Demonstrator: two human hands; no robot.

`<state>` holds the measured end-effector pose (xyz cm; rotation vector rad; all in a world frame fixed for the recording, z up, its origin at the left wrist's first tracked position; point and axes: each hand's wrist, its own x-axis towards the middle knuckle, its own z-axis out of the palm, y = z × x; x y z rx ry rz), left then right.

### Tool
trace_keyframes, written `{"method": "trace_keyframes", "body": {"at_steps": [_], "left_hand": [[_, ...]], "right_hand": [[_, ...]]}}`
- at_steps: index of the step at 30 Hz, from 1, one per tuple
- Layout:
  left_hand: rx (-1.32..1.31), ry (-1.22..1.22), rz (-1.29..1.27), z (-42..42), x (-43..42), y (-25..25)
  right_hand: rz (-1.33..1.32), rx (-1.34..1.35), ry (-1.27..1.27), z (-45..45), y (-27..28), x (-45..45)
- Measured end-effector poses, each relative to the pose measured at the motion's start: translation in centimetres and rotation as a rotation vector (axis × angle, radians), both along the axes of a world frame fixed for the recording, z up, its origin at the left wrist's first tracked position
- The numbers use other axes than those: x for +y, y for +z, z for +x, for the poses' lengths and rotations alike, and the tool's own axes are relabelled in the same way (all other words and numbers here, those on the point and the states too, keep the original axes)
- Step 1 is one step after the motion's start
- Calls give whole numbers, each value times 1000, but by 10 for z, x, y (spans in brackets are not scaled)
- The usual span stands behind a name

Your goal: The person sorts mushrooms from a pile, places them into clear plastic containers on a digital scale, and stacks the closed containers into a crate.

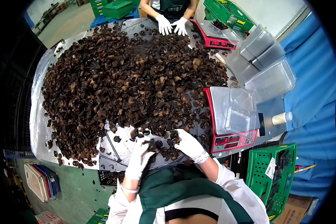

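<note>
From where I stand, a broad heap of dark, curled pieces (127, 82) covers most of the table (40, 138), thinning to loose bits at the near edge. There, the person's white-gloved left hand (139, 156) bends over the scattered bits, a dark, blurred piece at its fingertips; I can't tell whether it is gripped. Just to its right, the gloved right hand (191, 146) has thumb and fingers drawn narrow, holding a small dark clump. Right of that hand sits a red scale (233, 144), a clear plastic tray (238, 118) on its pan. Clear tubs (270, 80) stand beyond it, and a green crate (257, 175) is at the near right. Across the heap, a co-worker's gloved hands (163, 25) reach down at the far edge, left of another red scale (221, 43).
</note>
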<state>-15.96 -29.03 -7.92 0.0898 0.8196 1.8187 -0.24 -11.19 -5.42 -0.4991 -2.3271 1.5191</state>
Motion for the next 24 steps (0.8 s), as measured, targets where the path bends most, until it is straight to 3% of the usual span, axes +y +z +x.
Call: {"method": "trace_keyframes", "body": {"at_steps": [1, 2, 3, 5, 6, 7, 9, 11, 13, 15, 16, 17, 24], "left_hand": [[-40, 52, -29, -3, -8, 1], [-78, 106, -56, -5, -15, 2], [-134, 132, -47, -10, -28, -7], [-94, 196, -89, -16, -49, -20], [-74, 227, -111, -19, -57, -21], [-72, 257, -117, -20, -62, -22], [11, 274, -216, -21, -70, -20], [193, 203, -346, -25, -72, -16], [629, 96, -606, -19, -72, -12], [1096, 122, -538, -9, -64, -16], [1126, 10, -615, -3, -62, -12], [1328, -12, -534, 1, -59, -15], [1727, -112, -492, 24, -42, -16]], "right_hand": [[111, -35, 13, 1, 2, 1], [-528, -83, -93, 3, 2, 1], [-88, -156, -13, 10, -4, 6], [-505, -7, -77, 20, -13, 11], [-917, 160, -158, 23, -8, 9], [-660, 204, -122, 25, -1, 8], [-1047, 287, -115, 32, -13, 18], [-914, -72, -305, 31, 5, 16], [-439, -62, -240, 30, -19, 1], [142, -80, -133, 33, -10, -13], [292, -45, -86, 33, -13, -17], [442, -11, -39, 33, -15, -21], [486, -160, 63, 28, -30, -37]]}}
